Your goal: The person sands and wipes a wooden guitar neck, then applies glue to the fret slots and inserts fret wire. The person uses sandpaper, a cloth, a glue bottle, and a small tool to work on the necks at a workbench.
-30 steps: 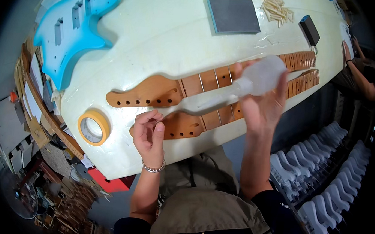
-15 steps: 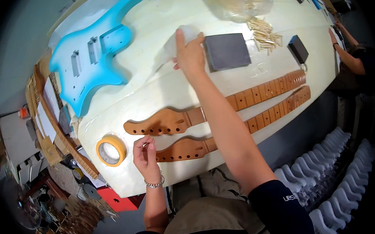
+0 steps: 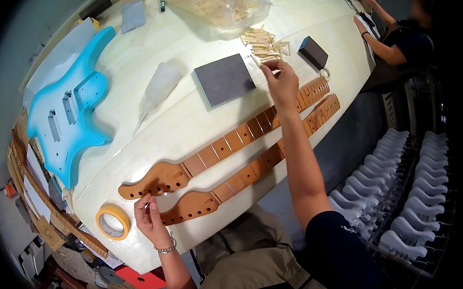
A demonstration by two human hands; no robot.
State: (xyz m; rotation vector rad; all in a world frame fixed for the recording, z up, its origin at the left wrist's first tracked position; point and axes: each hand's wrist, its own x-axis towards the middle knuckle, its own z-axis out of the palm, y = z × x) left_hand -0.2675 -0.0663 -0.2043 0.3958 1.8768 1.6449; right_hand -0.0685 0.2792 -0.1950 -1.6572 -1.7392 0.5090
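My right hand (image 3: pixel 282 85) reaches over the table, thumb and forefinger pinched on a thin wooden stick (image 3: pixel 255 60) at the edge of a pile of sticks (image 3: pixel 264 42). My left hand (image 3: pixel 151 222) has its fingertips curled together beside the headstock of a brown guitar neck (image 3: pixel 157 181); whatever is between them is too small to make out. A second guitar neck (image 3: pixel 198 203) lies parallel on the near side, its headstock partly behind my left hand. A translucent squeeze bottle (image 3: pixel 162 83) with a narrow nozzle lies on its side, touched by neither hand.
A dark grey block (image 3: pixel 225 80) and a smaller block (image 3: pixel 313 52) lie beyond the necks. A blue guitar body (image 3: pixel 66 108) and a tape roll (image 3: pixel 113 222) are at left. Behind the sticks is a plastic bag (image 3: pixel 219 6). At far right works another person (image 3: pixel 391 51).
My right hand has let go of the squeeze bottle, leaving it on the table, and moved right to the stick pile. My left hand stays by the headstocks. The view has shifted right.
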